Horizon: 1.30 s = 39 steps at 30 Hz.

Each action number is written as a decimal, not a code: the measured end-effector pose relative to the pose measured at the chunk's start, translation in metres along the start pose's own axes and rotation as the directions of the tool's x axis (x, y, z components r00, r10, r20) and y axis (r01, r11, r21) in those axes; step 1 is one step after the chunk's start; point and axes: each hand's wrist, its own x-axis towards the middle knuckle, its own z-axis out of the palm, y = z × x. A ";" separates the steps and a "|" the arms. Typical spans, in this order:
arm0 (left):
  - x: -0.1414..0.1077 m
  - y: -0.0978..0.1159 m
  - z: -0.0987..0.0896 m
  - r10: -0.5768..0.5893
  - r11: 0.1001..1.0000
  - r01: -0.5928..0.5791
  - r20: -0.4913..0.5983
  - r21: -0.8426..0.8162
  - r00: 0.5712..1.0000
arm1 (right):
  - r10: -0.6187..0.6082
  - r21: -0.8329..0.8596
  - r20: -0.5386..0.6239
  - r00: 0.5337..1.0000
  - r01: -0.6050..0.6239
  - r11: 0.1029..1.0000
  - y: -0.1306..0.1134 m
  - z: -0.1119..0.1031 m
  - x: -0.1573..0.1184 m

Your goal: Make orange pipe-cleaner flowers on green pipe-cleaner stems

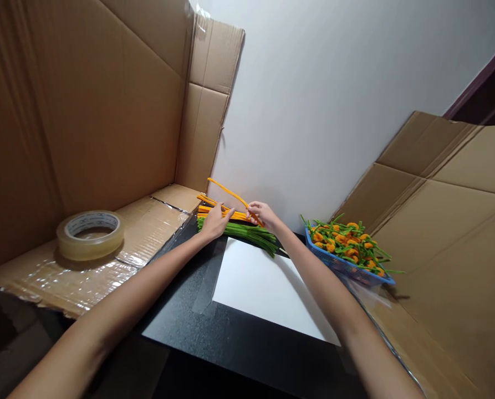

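My right hand [263, 215] is closed in a pinch on an orange pipe cleaner [228, 191], which slants up to the left above the pile. My left hand [214, 224] rests at the pile with thumb and forefinger apart; its other fingers are partly hidden. Beneath and between both hands lies a bundle of orange pipe cleaners [241, 215]. In front of it, a bundle of green pipe cleaners [251, 233] reaches over the far edge of a white sheet [264, 282].
The sheet lies on a black table [189, 327]. To the right, a blue basket [334, 261] holds orange-and-green pipe cleaner pieces [351, 244]. A roll of clear tape [90, 235] sits on cardboard [156, 216] at left. Cardboard panels [106, 111] and a pale wall [314, 111] enclose the space.
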 end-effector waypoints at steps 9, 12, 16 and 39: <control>0.014 0.019 -0.012 -0.293 0.683 0.250 0.056 -0.686 0.954 | 0.220 0.456 0.448 0.867 -0.433 0.777 -0.004 0.018 -0.125; 0.010 0.022 -0.015 -0.295 0.654 0.322 0.160 -0.684 0.942 | 0.246 0.557 0.447 0.860 -0.482 0.676 0.007 0.017 -0.149; 0.003 0.028 -0.013 -0.258 0.580 0.427 0.341 -0.694 0.904 | 0.303 0.639 0.404 0.863 -0.503 0.582 0.019 0.011 -0.166; -0.015 0.021 -0.015 -0.086 0.841 0.419 0.681 -0.342 0.727 | 0.556 0.969 -0.190 0.809 0.065 0.237 0.040 -0.050 -0.156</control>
